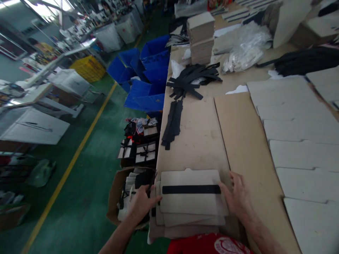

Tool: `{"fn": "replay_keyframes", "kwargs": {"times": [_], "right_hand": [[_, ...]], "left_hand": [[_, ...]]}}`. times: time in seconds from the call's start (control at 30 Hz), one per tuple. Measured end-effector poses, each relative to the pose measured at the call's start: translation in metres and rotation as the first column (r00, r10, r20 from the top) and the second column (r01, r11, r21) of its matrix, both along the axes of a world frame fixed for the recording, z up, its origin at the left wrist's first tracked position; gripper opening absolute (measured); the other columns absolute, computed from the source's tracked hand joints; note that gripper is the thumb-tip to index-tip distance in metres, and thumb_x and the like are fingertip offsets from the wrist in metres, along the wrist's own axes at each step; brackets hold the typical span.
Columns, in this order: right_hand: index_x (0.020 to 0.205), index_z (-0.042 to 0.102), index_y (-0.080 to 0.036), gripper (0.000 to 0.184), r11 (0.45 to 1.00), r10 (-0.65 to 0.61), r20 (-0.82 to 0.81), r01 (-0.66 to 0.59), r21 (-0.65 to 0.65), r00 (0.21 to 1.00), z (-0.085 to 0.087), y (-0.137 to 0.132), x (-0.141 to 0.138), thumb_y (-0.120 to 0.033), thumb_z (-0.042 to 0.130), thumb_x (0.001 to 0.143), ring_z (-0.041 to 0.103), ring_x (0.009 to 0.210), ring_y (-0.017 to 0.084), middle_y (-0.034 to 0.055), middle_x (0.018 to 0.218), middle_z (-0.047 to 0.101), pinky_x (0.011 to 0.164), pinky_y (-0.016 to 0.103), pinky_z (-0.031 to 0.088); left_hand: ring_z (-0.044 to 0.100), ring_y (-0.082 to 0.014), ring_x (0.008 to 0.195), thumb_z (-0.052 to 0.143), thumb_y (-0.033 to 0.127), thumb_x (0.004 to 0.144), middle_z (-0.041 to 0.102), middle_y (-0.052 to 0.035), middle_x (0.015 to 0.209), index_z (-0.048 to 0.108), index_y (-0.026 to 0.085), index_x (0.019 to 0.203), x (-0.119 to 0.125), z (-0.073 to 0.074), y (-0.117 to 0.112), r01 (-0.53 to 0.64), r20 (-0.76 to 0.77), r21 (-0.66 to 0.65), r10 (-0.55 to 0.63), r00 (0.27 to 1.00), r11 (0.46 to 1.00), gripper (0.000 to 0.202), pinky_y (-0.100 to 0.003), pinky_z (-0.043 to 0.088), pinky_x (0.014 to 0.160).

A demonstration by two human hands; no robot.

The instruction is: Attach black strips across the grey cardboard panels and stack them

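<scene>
A beige cardboard panel (pixel 190 206) with a notched top edge lies on a small stack of similar panels at the near table edge. Across its upper half runs a black strip (pixel 191 189). At the panel's left side, my left hand (pixel 143 203) has its fingers curled round a thin dark object (pixel 152 180) whose kind I cannot make out; its thumb reaches the panels' edge. My right hand (pixel 237 194) rests against the panel's right edge, thumb touching it and the other fingers apart.
Loose black strips (pixel 172 123) lie farther up the table (pixel 198 141), below a tangled pile (pixel 194 79). Overlapping panels (pixel 307 183) line the right. Stacked cardboard (pixel 201 38) stands behind. Left of the table are blue bins (pixel 148 95) and an open carton (pixel 113 197).
</scene>
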State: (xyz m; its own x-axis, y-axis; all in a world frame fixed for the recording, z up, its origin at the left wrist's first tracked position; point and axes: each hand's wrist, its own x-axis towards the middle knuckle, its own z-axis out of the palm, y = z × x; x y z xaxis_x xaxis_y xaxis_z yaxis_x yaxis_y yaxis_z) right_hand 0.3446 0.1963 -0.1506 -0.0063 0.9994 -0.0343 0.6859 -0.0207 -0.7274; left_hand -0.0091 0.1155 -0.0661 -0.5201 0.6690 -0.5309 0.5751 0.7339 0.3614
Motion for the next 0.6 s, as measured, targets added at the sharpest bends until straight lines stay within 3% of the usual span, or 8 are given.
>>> {"fn": "replay_keyframes", "kwargs": {"times": [0.1, 0.2, 0.27, 0.33, 0.43, 0.6], "right_hand": [[0.131, 0.049, -0.012, 0.054, 0.984, 0.112, 0.053, -0.118, 0.134, 0.992, -0.01, 0.012, -0.004, -0.049, 0.044, 0.092, 0.052, 0.117, 0.032, 0.0203, 0.123, 0.057, 0.098, 0.053, 0.046], [0.134, 0.047, -0.014, 0.049, 0.941, 0.288, 0.071, -0.296, 0.163, 0.955, -0.016, 0.014, -0.017, -0.044, 0.04, 0.096, 0.048, 0.124, 0.03, 0.0185, 0.13, 0.056, 0.105, 0.054, 0.041], [0.135, 0.048, -0.015, 0.047, 0.916, 0.363, 0.056, -0.367, 0.164, 0.93, -0.021, 0.002, -0.025, -0.041, 0.043, 0.096, 0.048, 0.126, 0.029, 0.0169, 0.131, 0.055, 0.107, 0.052, 0.041], [0.135, 0.047, -0.017, 0.047, 0.912, 0.384, 0.027, -0.384, 0.144, 0.923, -0.026, -0.017, -0.027, -0.04, 0.046, 0.095, 0.047, 0.127, 0.028, 0.0153, 0.133, 0.053, 0.108, 0.05, 0.041], [0.136, 0.045, -0.02, 0.047, 0.942, 0.318, -0.009, -0.315, 0.112, 0.948, -0.032, -0.043, -0.02, -0.04, 0.048, 0.094, 0.046, 0.129, 0.027, 0.0136, 0.138, 0.046, 0.109, 0.048, 0.042], [0.136, 0.042, -0.021, 0.049, 0.966, 0.183, 0.029, -0.185, 0.179, 0.983, -0.044, -0.05, -0.006, -0.041, 0.051, 0.093, 0.046, 0.127, 0.029, 0.0142, 0.137, 0.044, 0.108, 0.053, 0.041]], "left_hand": [[0.053, -0.0348, 0.122, 0.063, 0.057, 0.067, 0.053, -0.0227, 0.133, 0.047, 0.004, 0.131, 0.007, -0.028, -0.05, -0.099, -0.058, 0.047, 0.102, 0.993, 0.994, 0.085, -0.045, 0.042, 0.102], [0.044, -0.0332, 0.133, 0.062, 0.055, 0.07, 0.043, -0.0215, 0.146, 0.032, 0.007, 0.144, 0.024, -0.051, -0.087, -0.109, 0.033, 0.12, 0.106, 0.994, 0.987, 0.093, -0.043, 0.038, 0.109], [0.04, -0.0311, 0.137, 0.06, 0.051, 0.073, 0.033, -0.0196, 0.153, 0.021, 0.01, 0.148, 0.037, -0.065, -0.103, -0.12, 0.063, 0.156, 0.111, 0.992, 0.98, 0.094, -0.041, 0.038, 0.11], [0.036, -0.0304, 0.14, 0.057, 0.049, 0.077, 0.026, -0.0197, 0.156, 0.017, 0.009, 0.149, 0.049, -0.075, -0.111, -0.126, 0.039, 0.175, 0.121, 0.992, 0.976, 0.092, -0.039, 0.037, 0.111], [0.029, -0.0304, 0.143, 0.053, 0.048, 0.079, 0.027, -0.0207, 0.154, 0.019, 0.006, 0.148, 0.066, -0.084, -0.111, -0.102, -0.026, 0.207, 0.11, 0.994, 0.973, 0.087, -0.039, 0.031, 0.116], [0.044, -0.0307, 0.135, 0.049, 0.042, 0.083, 0.037, -0.0221, 0.148, 0.028, 0.008, 0.144, 0.082, -0.091, -0.102, -0.098, -0.024, 0.21, 0.106, 0.994, 0.973, 0.073, -0.04, 0.042, 0.108]]}}
